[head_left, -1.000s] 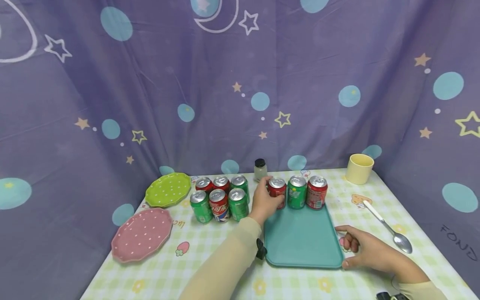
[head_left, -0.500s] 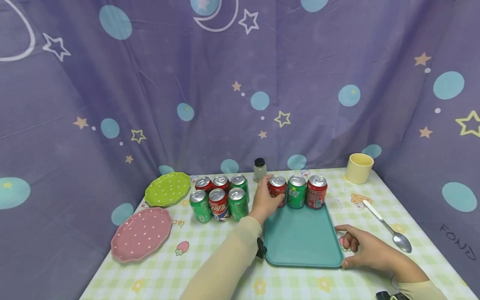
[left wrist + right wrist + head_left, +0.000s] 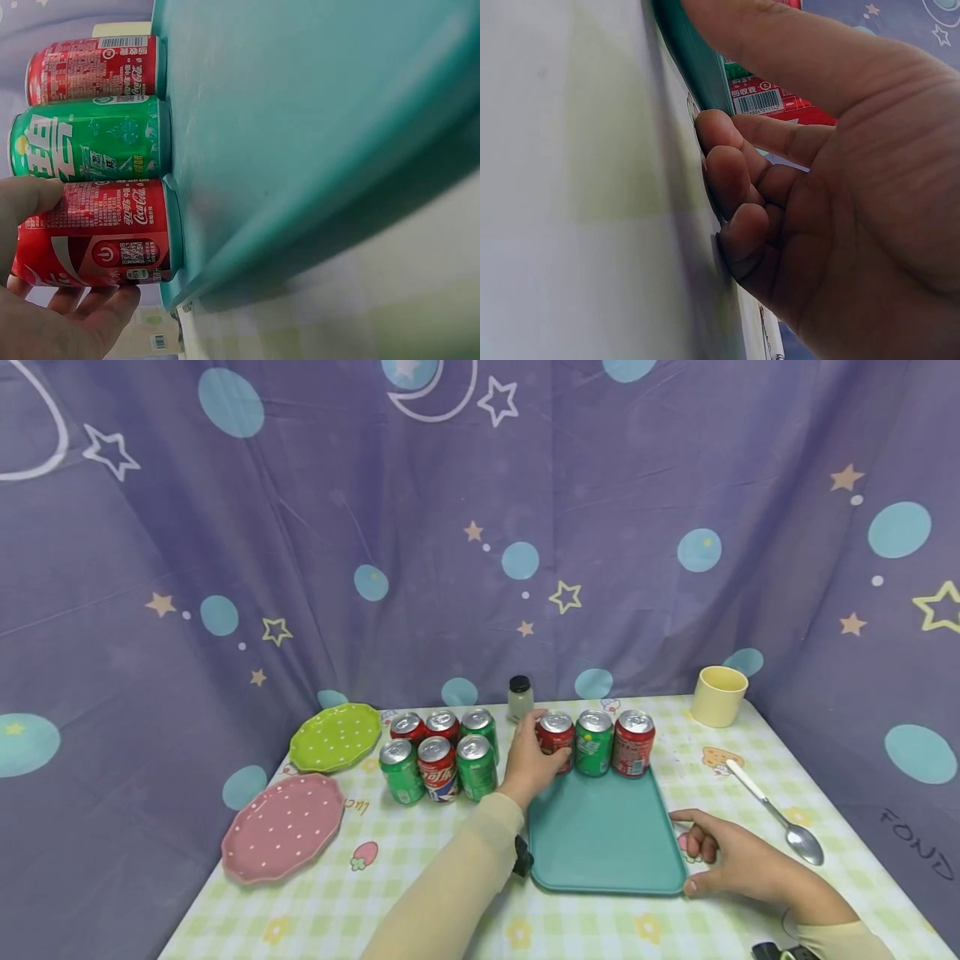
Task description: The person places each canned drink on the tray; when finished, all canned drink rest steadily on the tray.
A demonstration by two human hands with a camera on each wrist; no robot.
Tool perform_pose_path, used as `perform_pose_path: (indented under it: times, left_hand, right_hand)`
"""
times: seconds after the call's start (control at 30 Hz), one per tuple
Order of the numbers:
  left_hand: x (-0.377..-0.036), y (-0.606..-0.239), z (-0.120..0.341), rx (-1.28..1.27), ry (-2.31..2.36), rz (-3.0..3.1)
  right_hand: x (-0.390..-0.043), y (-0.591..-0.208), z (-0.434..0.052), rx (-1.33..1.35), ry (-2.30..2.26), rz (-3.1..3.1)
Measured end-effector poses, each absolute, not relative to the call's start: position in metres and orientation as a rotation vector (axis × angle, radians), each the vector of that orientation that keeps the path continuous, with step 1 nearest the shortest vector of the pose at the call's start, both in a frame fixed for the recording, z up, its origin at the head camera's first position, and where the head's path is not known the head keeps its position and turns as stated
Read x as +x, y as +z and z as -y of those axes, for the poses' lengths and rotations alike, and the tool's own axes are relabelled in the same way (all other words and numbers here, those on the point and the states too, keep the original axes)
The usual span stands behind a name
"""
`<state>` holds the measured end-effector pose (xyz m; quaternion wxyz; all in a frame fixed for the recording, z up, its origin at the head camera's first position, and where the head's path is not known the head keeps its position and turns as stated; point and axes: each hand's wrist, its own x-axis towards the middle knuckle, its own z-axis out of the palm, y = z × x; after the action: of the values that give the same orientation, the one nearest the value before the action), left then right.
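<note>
Left hand [image 3: 534,766] wraps a red can [image 3: 556,742], thumb on the far side, fingers curled round the near side; the can stands upright, long axis vertical, at the far left corner of the teal tray [image 3: 603,835]. It lies directly ahead of that hand, touching it. Just right of it, in one row along the tray's far edge: a green can [image 3: 594,743], then a second red can [image 3: 633,744]. Right hand [image 3: 738,863] sits well nearer, at the tray's near right corner, thumb along the rim, fingers curled against its edge. Six more cans [image 3: 438,755] cluster left of the tray.
</note>
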<state>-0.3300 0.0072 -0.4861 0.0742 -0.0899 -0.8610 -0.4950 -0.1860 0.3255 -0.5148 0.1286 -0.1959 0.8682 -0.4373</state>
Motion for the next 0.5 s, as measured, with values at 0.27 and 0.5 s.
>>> perform_pose_path:
  times: [0.27, 0.5]
  left_hand:
    - [-0.330, -0.486, -0.007, -0.281, -1.491, 2.578]
    - [-0.317, -0.472, 0.000, -0.341, -1.476, 2.542]
  right_hand:
    - [-0.188, -0.517, -0.326, -0.573, -1.257, -2.535]
    - [-0.187, -0.517, -0.326, -0.579, -1.257, -2.543]
